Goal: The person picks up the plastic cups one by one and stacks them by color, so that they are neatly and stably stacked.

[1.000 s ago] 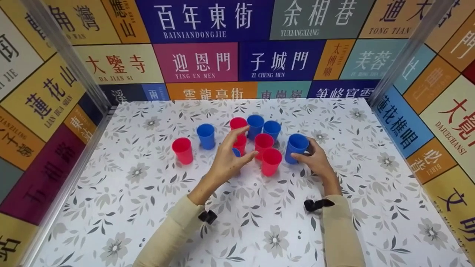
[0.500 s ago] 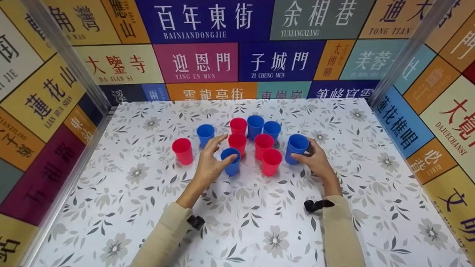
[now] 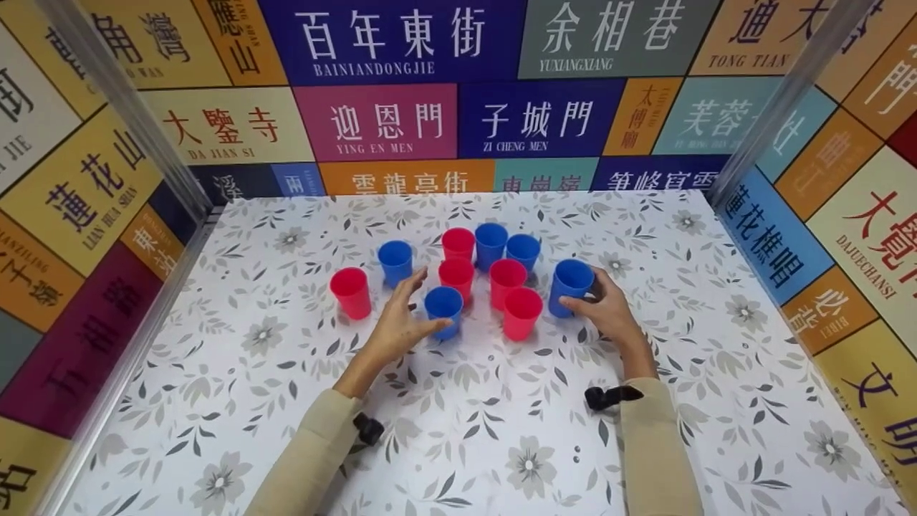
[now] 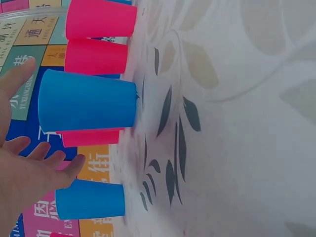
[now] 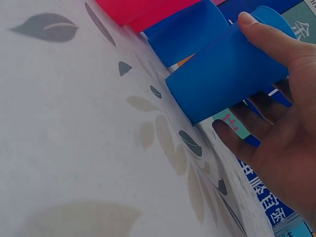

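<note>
In the head view my left hand (image 3: 392, 331) is just left of an upright blue cup (image 3: 444, 315), its thumb and fingers spread apart. The left wrist view shows a gap between this hand and the blue cup (image 4: 89, 101); another blue cup (image 4: 91, 200) stands near the fingertips there. My right hand (image 3: 610, 309) holds the rightmost blue cup (image 3: 570, 283), thumb on the near side and fingers round the far side. That cup (image 5: 232, 69) stands with its base on the table in the right wrist view.
Red cups (image 3: 521, 315) and blue cups (image 3: 491, 247) stand upright in a loose cluster between the hands. Further left are a red cup (image 3: 351, 295) and a blue cup (image 3: 395, 259). Sign-printed panels (image 3: 387, 118) wall in the flower-patterned table (image 3: 458, 444).
My left hand has drawn back to the left from over the red cups, uncovering the front blue cup. My right hand keeps its place on the rightmost blue cup.
</note>
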The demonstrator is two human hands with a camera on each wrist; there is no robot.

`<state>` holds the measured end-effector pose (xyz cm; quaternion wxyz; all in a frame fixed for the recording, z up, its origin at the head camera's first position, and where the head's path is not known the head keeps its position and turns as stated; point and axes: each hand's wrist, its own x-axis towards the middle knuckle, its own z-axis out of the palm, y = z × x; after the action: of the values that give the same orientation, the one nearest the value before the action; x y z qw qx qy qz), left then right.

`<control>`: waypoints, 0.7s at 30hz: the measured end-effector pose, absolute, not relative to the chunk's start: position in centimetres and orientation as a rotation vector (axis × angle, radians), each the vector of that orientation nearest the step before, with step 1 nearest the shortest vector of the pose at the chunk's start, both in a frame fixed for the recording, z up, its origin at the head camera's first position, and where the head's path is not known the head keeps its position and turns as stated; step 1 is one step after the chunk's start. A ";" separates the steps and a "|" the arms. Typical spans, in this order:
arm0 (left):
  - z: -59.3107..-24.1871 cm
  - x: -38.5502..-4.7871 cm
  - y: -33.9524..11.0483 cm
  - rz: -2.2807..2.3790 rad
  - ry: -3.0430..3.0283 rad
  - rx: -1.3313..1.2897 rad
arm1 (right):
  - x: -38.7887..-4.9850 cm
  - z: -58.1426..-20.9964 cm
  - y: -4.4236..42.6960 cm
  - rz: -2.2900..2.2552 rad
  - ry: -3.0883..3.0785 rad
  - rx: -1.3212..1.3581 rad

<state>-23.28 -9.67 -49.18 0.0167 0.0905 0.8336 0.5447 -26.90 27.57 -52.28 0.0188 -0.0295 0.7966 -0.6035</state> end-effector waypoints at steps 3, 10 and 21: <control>-49.5 -23.5 -9.7 1.703 2.546 0.258 | -26.9 -52.4 27.7 -1.868 2.475 -0.094; -50.0 -23.8 -9.4 1.637 2.512 0.243 | -27.0 -52.6 27.9 -1.871 2.476 -0.099; -50.6 -23.9 -9.2 1.670 2.503 0.201 | -25.7 -50.2 26.8 -1.855 2.479 -0.156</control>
<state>-23.91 -9.17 -50.56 0.0628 0.0664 0.8285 0.5526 -25.73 26.85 -50.24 0.0209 -0.0502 0.7995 -0.5982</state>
